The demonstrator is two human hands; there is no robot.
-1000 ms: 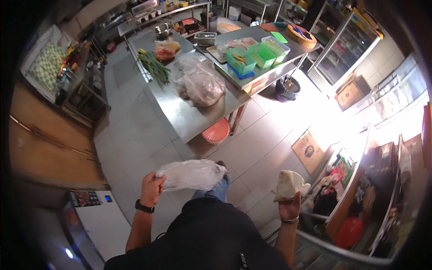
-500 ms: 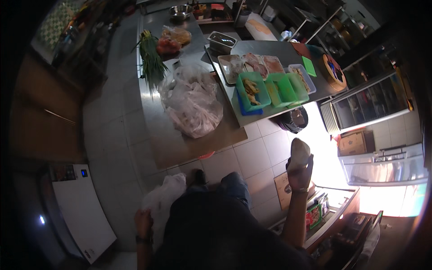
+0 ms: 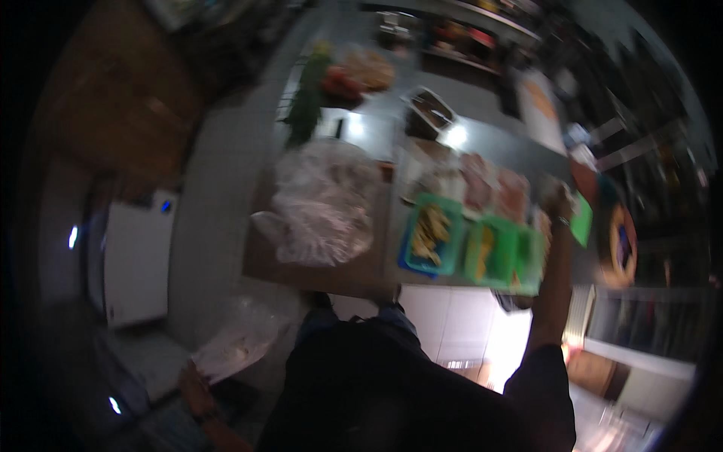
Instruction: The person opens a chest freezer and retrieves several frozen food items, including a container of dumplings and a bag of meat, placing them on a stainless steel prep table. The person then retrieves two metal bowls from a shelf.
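My left hand [image 3: 194, 388] is low at the left, closed on a clear plastic bag [image 3: 245, 331] that hangs beside my leg. Something pale shows inside that bag. My right arm stretches forward over the right end of the metal table, and my right hand [image 3: 559, 202] is above or at the tray behind the green tubs. Motion smears its fingers, and a whitish patch shows beside them. Nearest to it are a green tub [image 3: 503, 252] and meat pieces [image 3: 512, 192] on a tray. A blue-green tub [image 3: 454, 252] holds yellowish pieces.
A large filled plastic bag [image 3: 324, 207] sits on the left table, with green leafy stalks [image 3: 305, 98] and bagged red produce [image 3: 343, 84] beyond it. A metal pan [image 3: 433, 109] stands farther back. A bright green board [image 3: 581, 220] and a round wooden board [image 3: 623, 264] lie at the right.
I have come up to the tables. My right hand has moved from beside the table, where it held a pale rounded object, to over the trays. The left still holds the bag, farther left.
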